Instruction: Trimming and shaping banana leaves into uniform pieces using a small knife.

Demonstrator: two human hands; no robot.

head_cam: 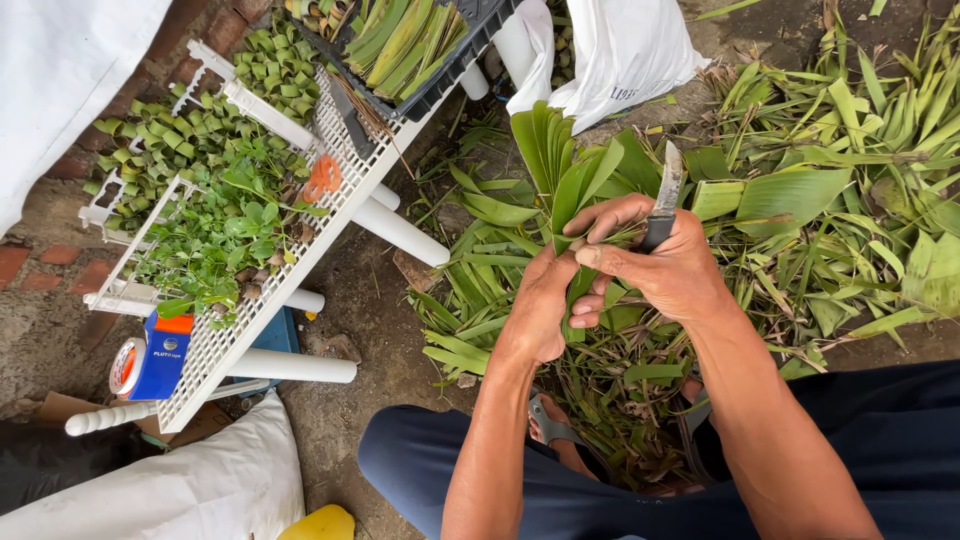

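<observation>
1. The left hand (540,310) closes round a fan of green leaves (560,165), gripping their base; the blades point up and away from the person.
2. The right hand (665,270) grips a knife (667,190), blade upright, just right of the leaves and touching the bundle's base.
3. Cut leaf scraps (840,160) cover the ground; a white desk (250,320) stands left.

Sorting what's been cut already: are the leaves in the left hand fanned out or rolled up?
Fanned out. The bunch of leaves spreads upward from the left hand as separate flat blades, while the right hand holds a knife against it.
</observation>
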